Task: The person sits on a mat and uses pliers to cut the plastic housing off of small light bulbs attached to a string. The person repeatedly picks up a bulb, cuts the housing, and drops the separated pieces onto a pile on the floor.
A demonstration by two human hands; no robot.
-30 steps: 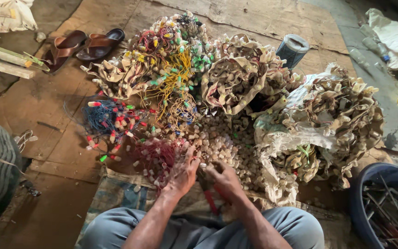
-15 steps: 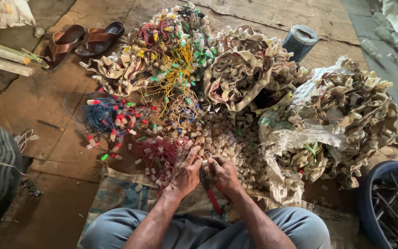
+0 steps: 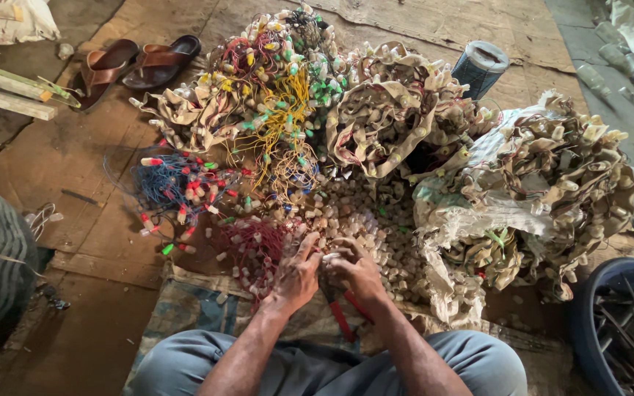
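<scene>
I see my left hand (image 3: 296,275) and right hand (image 3: 357,268) meeting low in the centre of the frame, fingers curled in on a small pale bulb socket (image 3: 332,257) pinched between them; how tightly, I cannot tell, since the fingertips overlap. They work right over the heap of loose pale sockets (image 3: 368,227) at mid-frame. My worry is the red-handled cutters (image 3: 340,317) lying just below the wrists, partly hidden: a hand dropping back could land on the blades. The red wire tangle (image 3: 254,246) touches my left hand and could snag a finger, dragging the blue wire bundle (image 3: 166,183) at left along. A dropped socket would vanish into the heap. The stuffed sack (image 3: 544,191) at right leans close and might spill.
</scene>
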